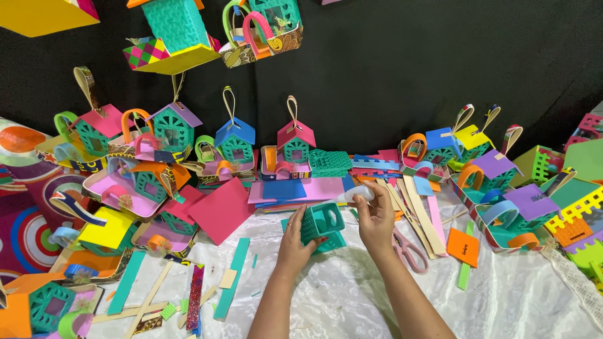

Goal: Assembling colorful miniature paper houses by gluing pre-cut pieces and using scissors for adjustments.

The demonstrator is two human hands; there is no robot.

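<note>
My left hand [293, 240] grips a small teal textured box-shaped house body [321, 222] with a window cut-out, held above the white cloth. My right hand [375, 218] pinches a small white glue bottle [353, 195], its nozzle tilted down toward the top edge of the teal piece. Both forearms come in from the bottom centre. A second teal piece [331, 242] lies flat under the held one.
Many finished colourful paper houses [235, 143] with loop handles line the black backdrop, with more at the left and right. Foam sheets [221, 210], paper strips [233, 277] and pink-handled scissors [409, 250] lie on the white cloth [339, 295]. Other houses [173, 31] hang above.
</note>
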